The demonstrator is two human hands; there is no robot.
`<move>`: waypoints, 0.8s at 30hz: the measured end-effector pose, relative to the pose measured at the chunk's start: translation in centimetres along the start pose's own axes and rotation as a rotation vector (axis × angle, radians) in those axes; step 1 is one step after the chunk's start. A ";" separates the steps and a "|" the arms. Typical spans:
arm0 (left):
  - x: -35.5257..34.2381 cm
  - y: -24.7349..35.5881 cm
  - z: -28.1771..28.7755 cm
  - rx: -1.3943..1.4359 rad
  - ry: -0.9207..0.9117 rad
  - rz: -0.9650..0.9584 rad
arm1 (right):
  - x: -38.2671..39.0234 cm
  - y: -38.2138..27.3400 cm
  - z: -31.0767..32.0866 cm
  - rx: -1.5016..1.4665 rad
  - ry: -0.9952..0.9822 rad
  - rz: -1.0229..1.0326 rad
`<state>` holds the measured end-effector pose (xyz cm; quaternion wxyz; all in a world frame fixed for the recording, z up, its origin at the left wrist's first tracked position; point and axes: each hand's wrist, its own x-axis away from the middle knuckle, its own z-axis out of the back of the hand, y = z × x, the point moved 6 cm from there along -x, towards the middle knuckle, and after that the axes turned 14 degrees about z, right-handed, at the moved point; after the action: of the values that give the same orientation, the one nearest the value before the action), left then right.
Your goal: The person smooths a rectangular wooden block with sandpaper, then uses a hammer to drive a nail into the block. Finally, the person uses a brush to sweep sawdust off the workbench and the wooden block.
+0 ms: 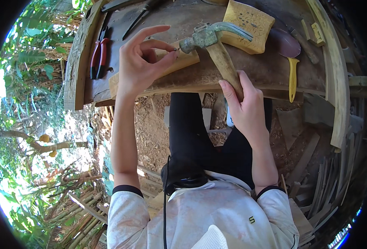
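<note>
My left hand (142, 62) pinches a small nail (176, 50) between thumb and index finger, with the other fingers curled or raised, above a pale wooden strip (186, 58) lying along the bench's near side. My right hand (245, 108) is closed around the wooden handle of a claw hammer (221, 58). The hammer's metal head points left, its striking face right beside my left fingertips and the nail; I cannot tell if they touch. The claw curves to the right over a pitted yellow block (250, 23).
On the wooden bench (158, 23) lie red-handled pliers (99, 56) and a dark long tool (135, 23) at left, a yellow-handled tool (292, 76) and small wood pieces (316, 35) at right. My legs are under the bench edge; wood offcuts (316, 186) lie right, plants (38, 58) stand left.
</note>
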<state>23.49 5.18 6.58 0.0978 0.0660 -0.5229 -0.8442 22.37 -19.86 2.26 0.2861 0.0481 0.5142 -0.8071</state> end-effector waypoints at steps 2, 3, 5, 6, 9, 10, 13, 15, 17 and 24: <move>0.0 -0.2 0.2 0.001 -0.023 -0.020 | 0.1 0.1 -0.1 -0.004 0.005 -0.013; -0.1 -0.4 0.4 0.017 -0.008 -0.026 | 0.1 0.1 -0.1 0.003 0.005 -0.012; -0.2 -0.9 1.0 0.049 0.019 -0.038 | 0.1 0.1 -0.1 0.017 0.006 -0.009; -0.3 -0.8 0.9 0.043 0.012 -0.034 | 0.1 0.2 -0.1 0.012 0.004 -0.010; -0.2 -0.6 0.7 0.025 -0.001 -0.022 | 0.1 0.2 -0.1 0.002 0.003 -0.012; -0.2 -0.5 0.6 0.020 0.002 -0.018 | 0.1 0.2 -0.1 0.002 0.006 -0.014; -0.1 -0.5 0.5 0.010 0.000 -0.011 | 0.1 0.2 -0.1 0.008 0.009 -0.014; -0.1 -0.5 0.4 0.013 -0.002 -0.005 | 0.1 0.2 -0.1 0.005 0.005 -0.016; -0.1 -0.6 0.3 0.023 -0.002 0.003 | 0.0 0.1 0.0 -0.005 -0.002 -0.021; 0.0 -0.3 0.3 0.010 0.013 0.010 | 0.1 0.2 0.0 -0.007 -0.006 -0.031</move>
<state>23.37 5.56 6.41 0.1050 0.0694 -0.5266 -0.8408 22.40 -19.91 2.09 0.2753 0.0368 0.5170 -0.8097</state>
